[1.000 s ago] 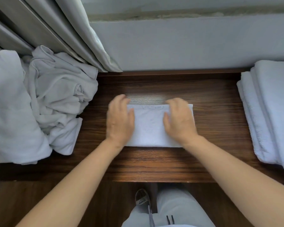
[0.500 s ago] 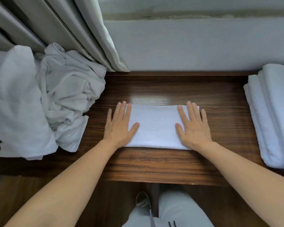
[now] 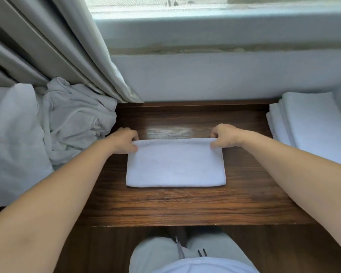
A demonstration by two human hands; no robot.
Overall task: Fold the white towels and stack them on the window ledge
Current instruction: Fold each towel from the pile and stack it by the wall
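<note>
Curtain (grey) beside unfolded towels

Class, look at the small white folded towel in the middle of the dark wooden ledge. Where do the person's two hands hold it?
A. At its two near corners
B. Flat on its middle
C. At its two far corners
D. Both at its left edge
C: the left hand and the right hand each pinch a far corner of the small white folded towel, nearest the window.
</note>
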